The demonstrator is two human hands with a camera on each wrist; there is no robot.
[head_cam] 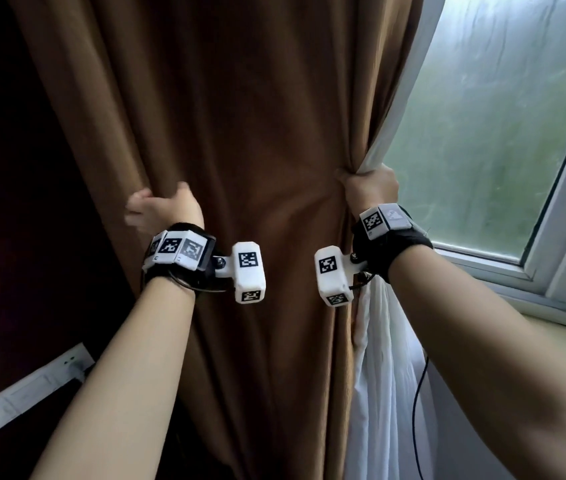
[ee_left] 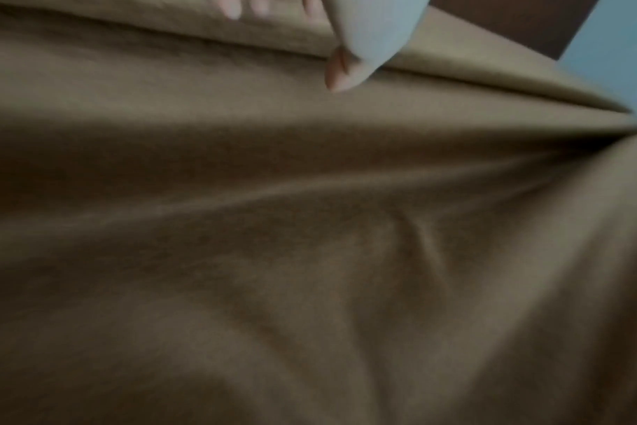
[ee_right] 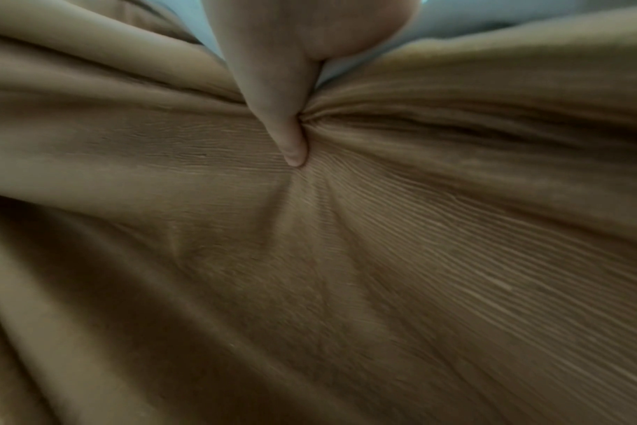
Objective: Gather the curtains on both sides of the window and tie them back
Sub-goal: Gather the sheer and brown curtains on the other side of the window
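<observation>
A brown curtain hangs in folds left of the window, with a white sheer curtain behind its right edge. My right hand grips the brown curtain's right edge, bunched together with the sheer. In the right wrist view my thumb presses into the gathered brown cloth. My left hand, blurred, is at the curtain's left edge. In the left wrist view its thumb lies on the front of a fold, with fingertips on the fold's far side.
A dark wall lies left of the curtain, with a white socket strip low down. The window frame and pale sill are at the right. A thin black cable hangs beside the sheer curtain.
</observation>
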